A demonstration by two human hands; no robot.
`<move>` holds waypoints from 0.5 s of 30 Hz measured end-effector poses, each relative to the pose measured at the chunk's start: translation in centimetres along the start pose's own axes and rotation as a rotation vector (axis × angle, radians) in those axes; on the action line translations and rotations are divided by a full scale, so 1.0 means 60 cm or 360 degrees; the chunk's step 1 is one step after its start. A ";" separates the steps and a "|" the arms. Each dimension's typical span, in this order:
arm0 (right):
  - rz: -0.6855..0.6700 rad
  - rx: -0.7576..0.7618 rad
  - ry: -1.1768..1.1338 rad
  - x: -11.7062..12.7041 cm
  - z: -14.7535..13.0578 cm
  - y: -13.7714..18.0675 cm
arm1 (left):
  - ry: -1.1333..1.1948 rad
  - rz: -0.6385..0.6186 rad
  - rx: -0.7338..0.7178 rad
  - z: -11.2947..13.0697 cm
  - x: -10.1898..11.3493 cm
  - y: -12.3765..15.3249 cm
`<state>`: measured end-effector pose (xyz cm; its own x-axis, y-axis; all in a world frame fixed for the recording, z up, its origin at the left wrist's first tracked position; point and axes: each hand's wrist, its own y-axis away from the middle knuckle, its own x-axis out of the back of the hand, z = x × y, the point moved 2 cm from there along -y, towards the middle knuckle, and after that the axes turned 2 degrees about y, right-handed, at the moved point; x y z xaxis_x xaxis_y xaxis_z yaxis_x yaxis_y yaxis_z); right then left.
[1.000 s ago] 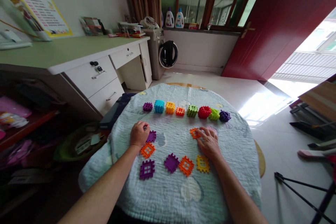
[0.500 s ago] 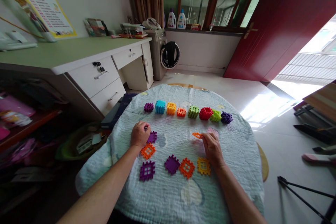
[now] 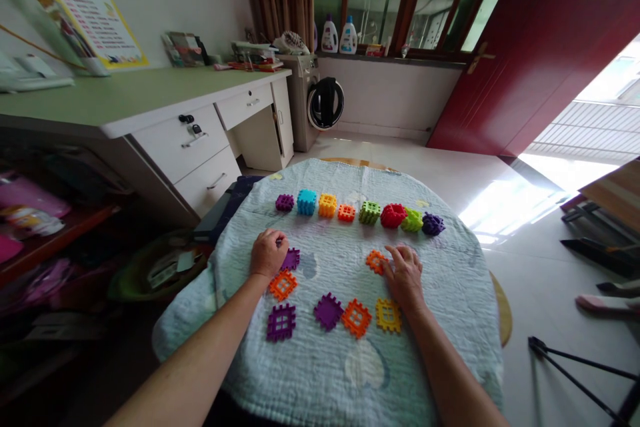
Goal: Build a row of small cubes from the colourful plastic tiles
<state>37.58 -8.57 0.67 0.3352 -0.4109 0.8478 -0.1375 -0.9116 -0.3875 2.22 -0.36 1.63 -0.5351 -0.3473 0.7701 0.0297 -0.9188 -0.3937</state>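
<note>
My left hand point(image 3: 270, 253) rests on the cloth at the left with its fingers curled closed. Something small and dark shows at the fingertips, too hidden to name. Partly under that hand lies a purple notched tile point(image 3: 291, 259), with an orange windowed tile point(image 3: 283, 285) just below it. My right hand point(image 3: 404, 273) lies on the cloth, fingers apart, beside a flat orange windowed tile point(image 3: 375, 261) that its thumb side nearly touches or touches. Nearer me are a purple windowed tile point(image 3: 281, 322), a solid purple tile point(image 3: 328, 311), another orange tile point(image 3: 357, 318) and a yellow tile point(image 3: 389, 315).
Across the far side of the cloth-covered round table point(image 3: 320, 380) stands a row of assembled blocks, among them a blue cube point(image 3: 307, 202), a red block point(image 3: 393, 215) and a dark purple one point(image 3: 433, 224). A desk point(image 3: 170, 90) is at the left, a black tripod leg point(image 3: 575, 363) at the right.
The orange tile at my right hand went from tilted in the fingers to lying flat on the cloth, and those fingers opened. My left hand stays in place.
</note>
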 end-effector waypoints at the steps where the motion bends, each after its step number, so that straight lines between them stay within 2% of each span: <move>1: 0.0020 -0.0013 -0.0030 0.003 0.001 -0.001 | 0.0004 -0.0004 0.0004 0.001 0.000 0.000; 4: -0.0045 0.0015 -0.0141 0.022 -0.009 -0.005 | 0.0007 -0.0009 0.0025 0.002 0.002 0.000; 8: -0.0650 0.0367 -0.0258 0.060 -0.066 0.014 | 0.0004 -0.0008 0.0037 0.003 0.003 0.000; 10: -0.0859 0.0506 -0.0207 0.076 -0.101 0.036 | 0.0004 -0.0002 0.0041 0.003 0.003 0.001; 12: -0.0926 0.0578 -0.0098 0.086 -0.131 0.059 | 0.0001 0.0009 0.0043 0.003 0.003 0.001; 15: -0.0910 0.0595 0.0009 0.094 -0.156 0.080 | 0.0004 0.0016 0.0036 0.003 0.002 0.001</move>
<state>30.09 -15.37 6.98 0.2546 0.1328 0.9579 0.3912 -0.9200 0.0236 2.31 -0.52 1.81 -0.5366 -0.3563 0.7649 0.0544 -0.9192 -0.3900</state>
